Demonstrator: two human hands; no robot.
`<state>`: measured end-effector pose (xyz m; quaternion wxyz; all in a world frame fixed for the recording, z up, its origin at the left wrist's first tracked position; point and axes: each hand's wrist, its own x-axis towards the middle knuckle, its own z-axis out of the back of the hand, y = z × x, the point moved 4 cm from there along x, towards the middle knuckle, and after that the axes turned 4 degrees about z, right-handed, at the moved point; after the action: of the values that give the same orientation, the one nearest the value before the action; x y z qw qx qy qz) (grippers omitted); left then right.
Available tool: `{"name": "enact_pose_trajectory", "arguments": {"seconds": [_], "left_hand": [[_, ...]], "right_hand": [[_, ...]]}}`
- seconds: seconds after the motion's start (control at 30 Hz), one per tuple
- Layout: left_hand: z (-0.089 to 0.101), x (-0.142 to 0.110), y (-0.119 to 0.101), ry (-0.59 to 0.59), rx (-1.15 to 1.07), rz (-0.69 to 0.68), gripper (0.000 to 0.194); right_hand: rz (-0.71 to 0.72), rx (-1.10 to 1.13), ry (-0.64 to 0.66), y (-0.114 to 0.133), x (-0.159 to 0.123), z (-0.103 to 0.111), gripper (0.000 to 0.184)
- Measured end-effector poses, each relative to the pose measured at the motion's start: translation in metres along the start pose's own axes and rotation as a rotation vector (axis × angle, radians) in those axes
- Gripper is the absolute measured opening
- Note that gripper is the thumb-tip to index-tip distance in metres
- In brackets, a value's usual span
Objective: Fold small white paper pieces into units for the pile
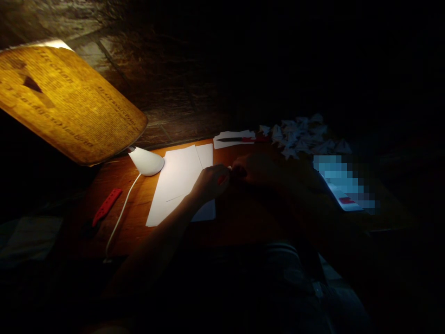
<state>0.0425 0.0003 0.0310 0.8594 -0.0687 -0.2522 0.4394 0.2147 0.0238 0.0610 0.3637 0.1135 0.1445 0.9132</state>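
My left hand is closed, with its fingers bent in over the right edge of a stack of white paper sheets. A red patch shows near its fingers. Facing it, almost touching, my right hand is closed too and lies in deep shadow. Between the fingertips of both hands shows a tiny bit of white, which looks like a small piece of folded paper. Most of it is hidden by the fingers. Behind the hands, a knife with a dark blade and red handle lies on smaller white papers.
A lit lamp with a printed yellow shade and white base stands left; its cord runs down past a red tool. Several folded paper pieces are heaped back right. A lit screen lies on the right.
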Motion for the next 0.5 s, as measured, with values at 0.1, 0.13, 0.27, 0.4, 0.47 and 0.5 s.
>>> {"name": "enact_pose_trajectory", "arguments": {"seconds": [0.1,0.13,0.27,0.4,0.47,0.5], "left_hand": [[0.0006,0.0005,0.0006,-0.014,-0.024,0.008,0.013],[0.0007,0.0007,0.0012,-0.019,-0.035,0.015,0.012],[0.0017,0.0007,0.0031,-0.024,-0.070,0.028,0.010],[0.0042,-0.0009,0.0016,0.002,-0.063,0.011,0.011],[0.0050,-0.0019,-0.0004,0.029,-0.032,-0.011,0.012],[0.0052,-0.0023,-0.0015,0.041,-0.015,-0.024,0.013]], "right_hand": [[0.015,-0.027,0.000,0.0008,0.0019,-0.0029,0.024],[0.024,-0.037,0.004,0.0016,0.0027,-0.0037,0.024],[0.019,-0.081,0.028,0.0050,0.0039,-0.0037,0.026],[0.008,-0.115,0.046,0.0071,0.0037,-0.0023,0.032],[0.027,-0.121,0.056,0.0079,0.0042,-0.0032,0.032],[0.037,-0.126,0.057,0.0080,0.0046,-0.0039,0.031]]}}
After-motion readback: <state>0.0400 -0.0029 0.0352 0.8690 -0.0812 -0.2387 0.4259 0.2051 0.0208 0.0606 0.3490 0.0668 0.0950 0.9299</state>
